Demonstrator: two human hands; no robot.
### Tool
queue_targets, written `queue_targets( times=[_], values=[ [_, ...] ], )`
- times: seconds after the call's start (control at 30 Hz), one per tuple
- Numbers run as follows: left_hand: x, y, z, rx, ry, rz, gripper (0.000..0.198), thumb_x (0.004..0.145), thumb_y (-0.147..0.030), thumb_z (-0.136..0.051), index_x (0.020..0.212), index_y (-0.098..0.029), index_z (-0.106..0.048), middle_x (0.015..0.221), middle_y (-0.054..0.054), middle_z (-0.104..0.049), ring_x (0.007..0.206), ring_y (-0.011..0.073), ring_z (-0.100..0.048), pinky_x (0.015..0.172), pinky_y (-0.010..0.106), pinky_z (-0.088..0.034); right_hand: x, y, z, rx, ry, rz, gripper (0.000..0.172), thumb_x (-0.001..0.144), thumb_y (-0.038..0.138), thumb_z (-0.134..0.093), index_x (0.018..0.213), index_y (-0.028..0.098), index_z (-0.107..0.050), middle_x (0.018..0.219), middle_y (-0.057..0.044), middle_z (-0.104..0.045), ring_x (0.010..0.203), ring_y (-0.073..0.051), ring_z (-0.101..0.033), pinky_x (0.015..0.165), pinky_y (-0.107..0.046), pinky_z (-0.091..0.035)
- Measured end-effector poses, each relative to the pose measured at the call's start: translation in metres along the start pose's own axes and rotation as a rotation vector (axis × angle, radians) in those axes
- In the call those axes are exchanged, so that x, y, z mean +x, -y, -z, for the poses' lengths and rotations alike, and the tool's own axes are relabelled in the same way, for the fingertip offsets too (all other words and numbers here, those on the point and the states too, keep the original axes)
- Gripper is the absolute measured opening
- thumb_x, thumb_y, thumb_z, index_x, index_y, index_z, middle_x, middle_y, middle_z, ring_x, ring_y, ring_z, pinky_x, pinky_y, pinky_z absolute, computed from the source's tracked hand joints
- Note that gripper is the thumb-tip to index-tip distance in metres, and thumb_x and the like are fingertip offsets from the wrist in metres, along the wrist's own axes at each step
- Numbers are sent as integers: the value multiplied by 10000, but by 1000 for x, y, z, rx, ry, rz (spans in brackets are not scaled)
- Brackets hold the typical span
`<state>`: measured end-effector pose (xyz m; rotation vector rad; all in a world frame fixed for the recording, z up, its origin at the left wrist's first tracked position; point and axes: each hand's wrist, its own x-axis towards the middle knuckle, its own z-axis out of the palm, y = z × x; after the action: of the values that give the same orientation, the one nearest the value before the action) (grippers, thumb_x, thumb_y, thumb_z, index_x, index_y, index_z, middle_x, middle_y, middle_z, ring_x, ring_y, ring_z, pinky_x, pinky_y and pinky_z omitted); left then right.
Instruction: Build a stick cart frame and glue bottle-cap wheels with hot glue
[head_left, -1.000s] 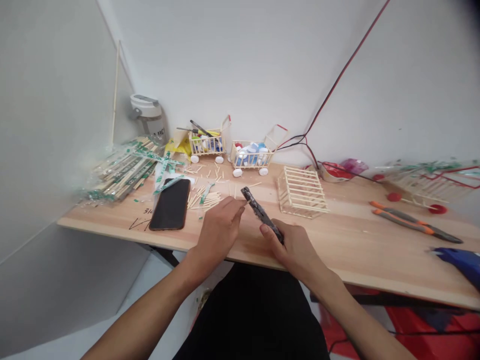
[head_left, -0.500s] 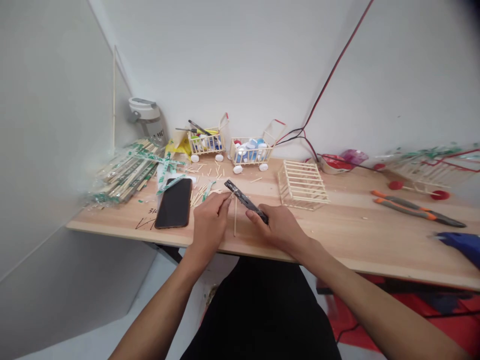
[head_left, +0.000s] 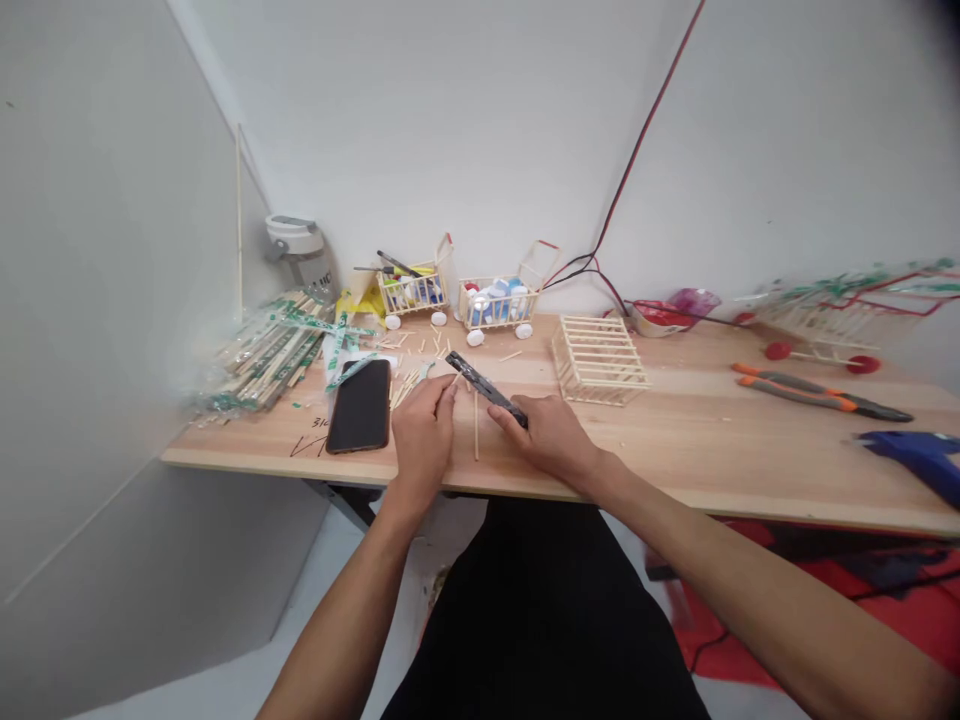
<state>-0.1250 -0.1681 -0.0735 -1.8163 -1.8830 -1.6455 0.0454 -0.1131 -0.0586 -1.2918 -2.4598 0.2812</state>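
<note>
Between its thumb and fingertips my left hand (head_left: 424, 425) pinches a thin wooden stick (head_left: 456, 380). My right hand (head_left: 551, 432) is closed around a black utility knife (head_left: 487, 388), whose far end reaches over to the stick beside my left fingers. Fine detail at the knife's tip is too small to make out. A longer wooden stick (head_left: 476, 428) lies on the table between my hands. Short cut stick pieces (head_left: 409, 383) lie just beyond my left hand. To its left is a black phone (head_left: 359, 405).
Plastic-wrapped sticks (head_left: 274, 345) lie at left, before a lidded jar (head_left: 300, 250). Two small stick carts (head_left: 499, 303) stand at the back. A stick cage (head_left: 600, 360), orange-grey pliers (head_left: 817, 392), a blue glue gun (head_left: 915, 460) and a red-wheeled cart (head_left: 825, 325) are rightward.
The camera view has shifted slightly. My hands keep nearly the same pose, and the stick in my left fingers now shows more clearly beside the knife's end.
</note>
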Motion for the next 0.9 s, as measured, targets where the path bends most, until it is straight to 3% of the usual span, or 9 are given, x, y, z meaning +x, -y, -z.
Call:
queue_targets(
  times=[0.27,0.43,0.5,0.6,0.7,0.8,0.9],
  values=[
    [2,-3,6,-244,49,141,223,933,-262,-529,1018,-168,-712,769,0,-681,776,131,-635,769,227,-467,-4,-9,18,217,23,-34,659,961,657,-234,644,184,-567,551,-27,-603,551,-164,-570,544,-263,-332],
    [9,-2,8,-346,150,181,266,948,-315,-502,1025,-160,-704,754,-8,-661,676,109,-585,683,213,-437,-11,-18,24,505,51,-144,622,928,693,-316,697,189,-597,493,13,-564,486,-151,-555,547,-260,-383],
    [14,-4,7,-232,223,176,252,944,-306,-500,955,-157,-703,718,-9,-654,660,117,-580,668,219,-417,-15,-21,24,576,46,-166,615,926,693,-327,713,189,-607,482,22,-553,470,-142,-550,546,-255,-396],
    [19,-11,3,128,373,141,252,914,-361,-560,814,-157,-669,715,23,-656,723,170,-610,670,251,-403,-21,-25,22,635,16,-177,610,929,692,-326,741,189,-617,485,23,-546,461,-135,-540,525,-249,-399],
    [20,-18,-5,484,550,77,225,902,-381,-577,886,-165,-640,895,85,-690,877,233,-639,710,289,-427,-26,-28,21,667,-44,-175,612,927,696,-327,742,190,-618,492,12,-550,477,-136,-540,503,-242,-398],
    [20,-22,-12,615,672,51,164,902,-252,-517,988,-168,-628,1027,118,-689,988,255,-641,779,319,-455,-30,-32,18,747,-82,-195,615,919,708,-331,733,191,-608,500,6,-554,462,-129,-527,473,-235,-399],
    [28,-21,-14,641,718,65,202,874,-180,-474,979,-155,-644,1035,145,-691,1010,278,-646,809,347,-472,-32,-36,14,892,-102,-252,608,901,723,-360,745,190,-607,512,10,-542,433,-119,-506,424,-226,-385]
  ],
)
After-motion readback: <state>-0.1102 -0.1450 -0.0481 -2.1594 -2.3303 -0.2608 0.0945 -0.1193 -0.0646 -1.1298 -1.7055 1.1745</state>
